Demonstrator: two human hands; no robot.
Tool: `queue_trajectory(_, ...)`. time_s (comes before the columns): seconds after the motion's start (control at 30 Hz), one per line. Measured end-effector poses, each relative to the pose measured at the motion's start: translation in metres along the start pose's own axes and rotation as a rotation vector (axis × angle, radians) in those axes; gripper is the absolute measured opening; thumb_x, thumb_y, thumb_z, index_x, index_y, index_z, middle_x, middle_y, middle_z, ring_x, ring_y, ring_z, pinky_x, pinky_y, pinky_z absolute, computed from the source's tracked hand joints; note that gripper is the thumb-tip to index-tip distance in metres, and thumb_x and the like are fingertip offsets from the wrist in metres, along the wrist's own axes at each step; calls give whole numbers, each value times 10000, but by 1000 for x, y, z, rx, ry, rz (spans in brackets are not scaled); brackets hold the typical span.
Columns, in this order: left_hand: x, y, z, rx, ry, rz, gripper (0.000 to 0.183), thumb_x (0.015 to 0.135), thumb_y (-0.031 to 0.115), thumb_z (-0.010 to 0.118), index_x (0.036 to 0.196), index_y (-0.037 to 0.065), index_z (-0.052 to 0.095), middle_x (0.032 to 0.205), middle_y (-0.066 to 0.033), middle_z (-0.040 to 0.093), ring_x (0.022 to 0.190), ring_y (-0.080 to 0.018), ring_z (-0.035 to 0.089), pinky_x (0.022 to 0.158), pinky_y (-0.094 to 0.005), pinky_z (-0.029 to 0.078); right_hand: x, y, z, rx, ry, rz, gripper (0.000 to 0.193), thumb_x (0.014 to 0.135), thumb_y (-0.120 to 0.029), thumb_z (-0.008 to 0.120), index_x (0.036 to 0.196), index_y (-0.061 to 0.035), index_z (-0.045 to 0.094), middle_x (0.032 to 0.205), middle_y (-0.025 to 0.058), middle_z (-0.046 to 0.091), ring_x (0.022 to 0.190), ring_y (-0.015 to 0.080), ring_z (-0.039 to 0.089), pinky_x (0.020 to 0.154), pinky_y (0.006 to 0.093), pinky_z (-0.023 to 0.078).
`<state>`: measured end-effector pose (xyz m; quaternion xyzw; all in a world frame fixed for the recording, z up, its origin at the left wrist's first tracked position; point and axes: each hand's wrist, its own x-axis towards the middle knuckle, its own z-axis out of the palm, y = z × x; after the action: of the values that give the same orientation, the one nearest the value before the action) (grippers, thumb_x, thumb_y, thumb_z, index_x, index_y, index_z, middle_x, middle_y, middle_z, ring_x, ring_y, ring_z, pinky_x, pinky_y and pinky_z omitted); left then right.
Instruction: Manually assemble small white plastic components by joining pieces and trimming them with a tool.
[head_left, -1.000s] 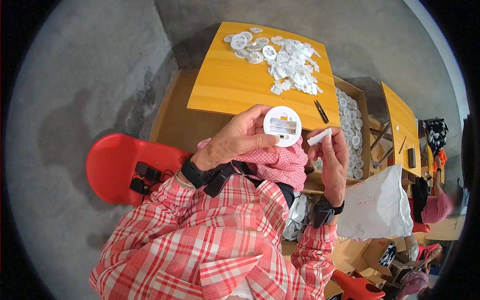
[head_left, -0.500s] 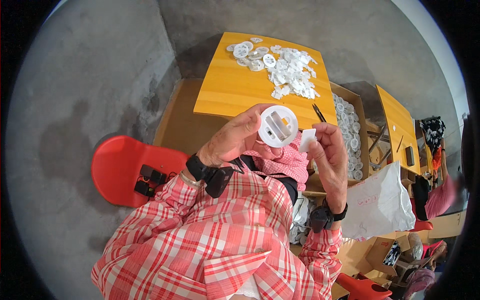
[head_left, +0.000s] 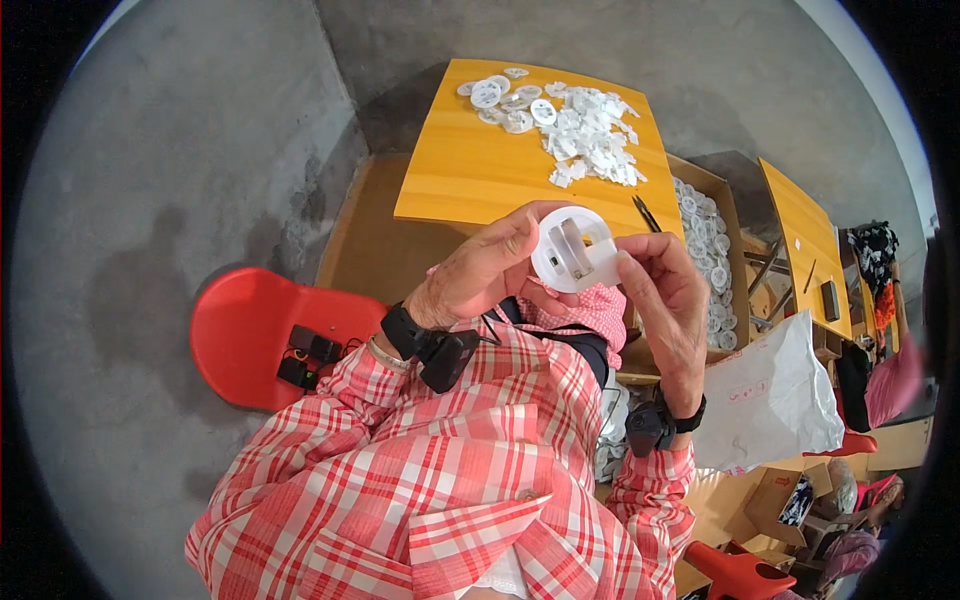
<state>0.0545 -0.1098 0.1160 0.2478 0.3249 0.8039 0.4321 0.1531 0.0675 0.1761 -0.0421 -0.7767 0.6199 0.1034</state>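
My left hand [head_left: 486, 266] is closed around the edge of a round white plastic housing [head_left: 556, 236], its open battery compartment facing up. Between the thumb and fingers of my right hand [head_left: 672, 305] is a flat white battery cover [head_left: 603, 264]. The cover lies over the right side of the housing, partly across the compartment; whether it is seated in the slot cannot be made out. Ahead on the yellow table [head_left: 440, 185] are several similar round housings [head_left: 486, 94] and a heap of white covers [head_left: 595, 140].
A black pen-like tool [head_left: 646, 213] lies at the table's right edge. Beyond it stands a cardboard box [head_left: 738, 262] of round white parts. A red chair [head_left: 240, 340] with black devices is at left; a white sack [head_left: 765, 400] is at right. Other people work far right.
My right hand has brought the battery cover left, from beside the housing onto its right side. My left hand still holds the housing, now slightly farther right in view.
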Motion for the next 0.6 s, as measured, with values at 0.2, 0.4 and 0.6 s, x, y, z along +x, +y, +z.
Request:
queue_trajectory(0.2,-2,1,0,45,-16,28,622,930,478,433,1381,77,285,1246,-123,499,1030,-260,595,802,-394,542,1,-6,10,-95,92,-60,111,858,-37,627,955,14,619,846,22,616,705,41,521,638,198,432)
queue_trajectory(0.4,-5,-2,-3,17,-37,75,575,947,422,436,1386,85,279,1262,-107,488,1086,-254,570,872,-398,513,4,-3,16,-177,156,-141,96,830,-19,644,926,-7,643,799,8,598,654,47,494,600,201,414)
queue_trajectory(0.6,-2,-11,-9,2,-2,92,557,952,396,444,1391,93,285,1272,-111,486,1110,-258,560,897,-397,503,10,10,20,-227,183,-246,94,816,-6,652,911,-10,647,787,9,595,651,58,501,600,208,419)
